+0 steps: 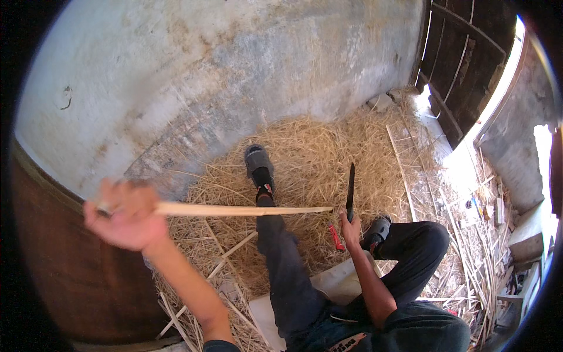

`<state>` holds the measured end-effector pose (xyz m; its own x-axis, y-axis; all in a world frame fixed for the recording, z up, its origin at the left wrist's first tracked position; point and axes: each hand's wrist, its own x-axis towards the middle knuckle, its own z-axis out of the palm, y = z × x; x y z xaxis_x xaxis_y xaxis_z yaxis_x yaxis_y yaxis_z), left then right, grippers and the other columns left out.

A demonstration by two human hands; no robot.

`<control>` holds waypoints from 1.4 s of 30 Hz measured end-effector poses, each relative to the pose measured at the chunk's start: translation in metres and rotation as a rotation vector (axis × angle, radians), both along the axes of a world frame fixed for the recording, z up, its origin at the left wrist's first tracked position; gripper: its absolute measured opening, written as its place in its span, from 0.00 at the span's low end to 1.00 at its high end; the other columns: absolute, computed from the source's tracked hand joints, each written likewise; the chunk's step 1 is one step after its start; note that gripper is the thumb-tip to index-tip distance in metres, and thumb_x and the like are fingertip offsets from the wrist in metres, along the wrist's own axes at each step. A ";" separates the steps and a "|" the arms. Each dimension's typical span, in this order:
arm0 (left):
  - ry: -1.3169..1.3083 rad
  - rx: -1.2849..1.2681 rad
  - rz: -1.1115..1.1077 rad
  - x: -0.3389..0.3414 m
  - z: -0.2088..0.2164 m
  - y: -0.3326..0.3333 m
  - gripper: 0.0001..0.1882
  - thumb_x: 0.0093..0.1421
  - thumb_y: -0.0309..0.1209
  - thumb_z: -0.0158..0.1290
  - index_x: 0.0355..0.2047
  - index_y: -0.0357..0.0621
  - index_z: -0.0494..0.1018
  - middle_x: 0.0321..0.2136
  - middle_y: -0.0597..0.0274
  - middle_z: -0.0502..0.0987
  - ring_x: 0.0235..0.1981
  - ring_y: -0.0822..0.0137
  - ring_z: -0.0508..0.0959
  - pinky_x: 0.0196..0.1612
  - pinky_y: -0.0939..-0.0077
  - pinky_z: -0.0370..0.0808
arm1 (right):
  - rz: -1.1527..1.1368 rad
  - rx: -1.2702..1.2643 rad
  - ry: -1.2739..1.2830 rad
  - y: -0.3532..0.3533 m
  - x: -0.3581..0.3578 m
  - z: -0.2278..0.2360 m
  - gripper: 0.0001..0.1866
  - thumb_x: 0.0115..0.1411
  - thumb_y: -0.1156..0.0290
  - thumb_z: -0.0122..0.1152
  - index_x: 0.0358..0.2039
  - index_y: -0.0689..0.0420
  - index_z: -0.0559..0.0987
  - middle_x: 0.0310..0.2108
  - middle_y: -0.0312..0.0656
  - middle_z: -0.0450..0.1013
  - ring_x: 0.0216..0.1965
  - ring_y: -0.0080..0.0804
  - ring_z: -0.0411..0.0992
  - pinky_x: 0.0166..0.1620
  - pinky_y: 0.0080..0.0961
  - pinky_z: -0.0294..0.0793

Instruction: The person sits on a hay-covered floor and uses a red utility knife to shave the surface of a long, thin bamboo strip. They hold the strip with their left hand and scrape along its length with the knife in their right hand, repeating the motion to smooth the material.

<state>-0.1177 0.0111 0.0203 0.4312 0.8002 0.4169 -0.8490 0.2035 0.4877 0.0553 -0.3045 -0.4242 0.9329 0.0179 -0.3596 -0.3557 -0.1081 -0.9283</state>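
My left hand (128, 214), blurred, is raised at the left with its fingers closed around one end of a long, pale bamboo strip (223, 210). The strip runs almost level across my outstretched leg. Its other end lies just left of the knife (350, 190), close to the handle; whether they touch I cannot tell. My right hand (350, 230) grips the knife by its handle, and the dark blade points away from me. A small red item (336, 238) lies on the shavings beside my right hand.
Straw-like shavings (311, 141) cover the floor up to a stained wall (234, 64). Loose strips (234, 252) lie near my left leg, with more debris at the right. A brown panel (76, 264) stands at left, a dark wooden door (466, 64) at far right.
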 end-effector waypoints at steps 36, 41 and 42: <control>0.076 -0.647 0.215 -0.342 -0.421 0.078 0.19 0.66 0.40 0.50 0.48 0.37 0.70 0.36 0.54 0.76 0.37 0.54 0.77 0.49 0.58 0.75 | -0.165 0.905 -0.494 -0.027 0.002 0.290 0.14 0.70 0.73 0.61 0.39 0.47 0.62 0.45 0.62 0.80 0.16 0.14 0.58 0.21 0.16 0.63; 1.118 -0.799 0.517 -0.287 -0.427 0.044 0.35 0.71 0.52 0.47 0.68 0.40 0.64 0.65 0.44 0.68 0.62 0.49 0.71 0.63 0.43 0.71 | -0.154 0.995 -0.440 -0.038 0.000 0.287 0.12 0.72 0.73 0.59 0.40 0.48 0.63 0.45 0.59 0.79 0.18 0.14 0.58 0.25 0.16 0.64; 1.373 -0.661 0.615 -0.268 -0.413 0.032 0.39 0.71 0.58 0.47 0.72 0.45 0.61 0.70 0.45 0.62 0.68 0.46 0.66 0.69 0.42 0.63 | -0.141 1.010 -0.413 -0.037 0.000 0.284 0.12 0.72 0.73 0.59 0.41 0.48 0.63 0.45 0.58 0.79 0.19 0.14 0.58 0.25 0.16 0.64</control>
